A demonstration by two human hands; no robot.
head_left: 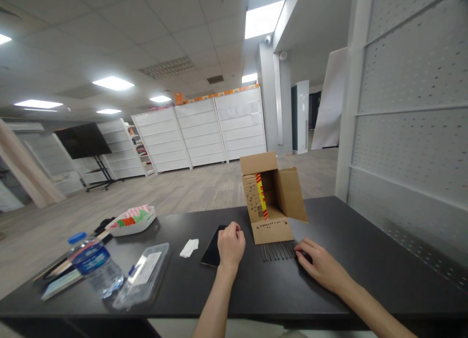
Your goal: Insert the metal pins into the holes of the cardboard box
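My left hand (231, 243) is curled into a loose fist over the right edge of a black phone or tablet (211, 250); nothing shows in its fingers. An opened cardboard box (272, 196) stands on its side, mouth towards me, with a row of small holes in its lower flap (272, 229). Below that flap, several thin dark rods (270, 252) lie side by side. My right hand (321, 267) rests at the right end of this row. Its thumb and fingers are bent together by the last rod; what they hold is too small to make out.
On the black table (183, 291) are a crumpled white tissue (189, 248), a clear plastic case (146, 274), a tilted water bottle (97, 265) and a white basket (133, 223) of colourful packets. A white perforated panel (409, 133) stands along the right side.
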